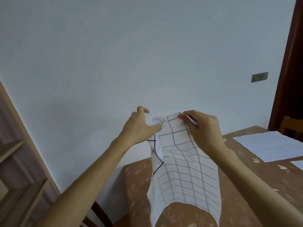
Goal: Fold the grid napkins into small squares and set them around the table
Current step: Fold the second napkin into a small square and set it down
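A grid napkin (185,169) hangs above the brown surface (137,177), its top corners pinched by the right hand (203,128) and, with spare fingers (144,110) splayed, the left hand (139,126), whose looser hold on the crumpled corner could slip and skew the fold.

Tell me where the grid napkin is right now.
Head view, centre: the grid napkin hangs in the air over the table, its top pinched by the right hand, the left hand holding its upper left corner.
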The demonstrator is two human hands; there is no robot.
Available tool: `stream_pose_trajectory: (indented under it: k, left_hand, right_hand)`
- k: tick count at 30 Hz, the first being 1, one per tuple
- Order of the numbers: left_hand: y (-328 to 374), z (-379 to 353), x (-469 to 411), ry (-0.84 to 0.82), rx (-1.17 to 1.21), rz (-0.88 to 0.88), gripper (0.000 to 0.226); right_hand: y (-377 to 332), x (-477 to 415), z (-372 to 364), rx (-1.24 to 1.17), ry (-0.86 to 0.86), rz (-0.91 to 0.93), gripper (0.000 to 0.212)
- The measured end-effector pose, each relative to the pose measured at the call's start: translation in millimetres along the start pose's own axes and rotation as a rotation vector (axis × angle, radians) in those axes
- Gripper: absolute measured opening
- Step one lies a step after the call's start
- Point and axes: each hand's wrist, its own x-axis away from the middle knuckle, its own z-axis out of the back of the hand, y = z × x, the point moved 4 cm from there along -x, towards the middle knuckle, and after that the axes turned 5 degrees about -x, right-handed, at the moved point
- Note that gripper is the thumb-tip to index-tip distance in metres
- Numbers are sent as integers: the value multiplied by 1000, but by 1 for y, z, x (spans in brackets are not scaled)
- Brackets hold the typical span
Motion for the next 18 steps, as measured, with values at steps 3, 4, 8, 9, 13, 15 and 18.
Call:
stream_pose_trajectory:
  k: [3, 4, 8, 9, 13, 15, 18]
  left_hand:
    - [5, 5, 0, -193, 28, -48, 120]
    - [9, 1, 0, -285, 73, -64, 121]
    - [14, -23, -9, -333, -13, -169, 74]
    - [13, -28, -13, -281, 5, -192, 54]
    - [11, -31, -23, -111, 56, -221, 45]
    - [12, -26, -27, -84, 39, -171, 45]
    - [11, -21, -34, -171, 173, -52, 17]
  right_hand:
    - [-2, -6, 8, -23, 11, 102, 14]
    - [-3, -8, 9, -26, 22, 123, 13]
    - [-1, -18, 13, -31, 59, 144, 10]
    - [0, -19, 15, -19, 64, 149, 10]
    - [5, -17, 23, 35, 44, 147, 14]
    - [5, -14, 24, 37, 21, 135, 16]
    - [-1, -1, 17, 17, -53, 105, 9]
